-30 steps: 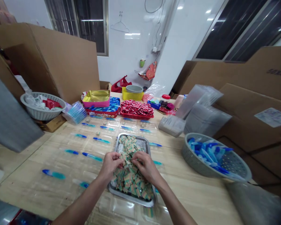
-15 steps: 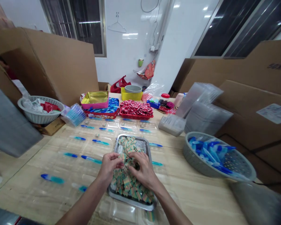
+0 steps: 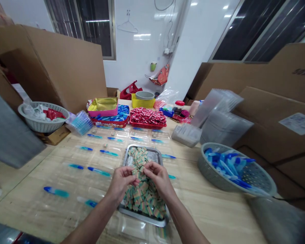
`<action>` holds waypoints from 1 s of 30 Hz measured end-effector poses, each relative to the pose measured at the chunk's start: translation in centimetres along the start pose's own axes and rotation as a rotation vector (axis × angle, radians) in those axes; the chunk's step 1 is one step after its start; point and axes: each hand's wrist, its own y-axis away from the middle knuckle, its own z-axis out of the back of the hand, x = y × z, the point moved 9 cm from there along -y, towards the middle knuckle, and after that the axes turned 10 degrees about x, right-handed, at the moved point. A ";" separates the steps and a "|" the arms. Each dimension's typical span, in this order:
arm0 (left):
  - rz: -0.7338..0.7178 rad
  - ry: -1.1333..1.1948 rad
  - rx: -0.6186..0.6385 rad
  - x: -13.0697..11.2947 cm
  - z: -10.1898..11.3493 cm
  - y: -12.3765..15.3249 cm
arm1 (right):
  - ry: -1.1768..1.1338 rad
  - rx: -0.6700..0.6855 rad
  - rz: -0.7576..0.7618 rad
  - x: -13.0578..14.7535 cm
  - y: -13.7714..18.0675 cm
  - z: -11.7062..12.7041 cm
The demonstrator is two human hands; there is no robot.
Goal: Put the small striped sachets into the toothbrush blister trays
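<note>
A steel tray holds a heap of small green-and-orange striped pieces. Above the heap, my left hand is closed in a pinch on one small striped piece at its fingertips. My right hand faces it, thumb and forefinger pinched on what looks like another striped piece, partly hidden by the fingers. The two sets of fingertips are close but apart. Around the tray lie clear plastic blister trays, many with a blue pen-like item in a slot.
On the right stands a grey basket of blue items, with stacked clear plastic packs behind it. Red packets, a pink tin and a yellow basket line the back. A grey colander sits left.
My right hand has lifted slightly from the heap, and its spread fingers have come together in a pinch. My left hand has moved slightly right, still pinched.
</note>
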 end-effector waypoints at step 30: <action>-0.045 -0.103 0.077 0.1 -0.6 1.1 | 0.458 0.164 0.045 2.2 0.2 -2.2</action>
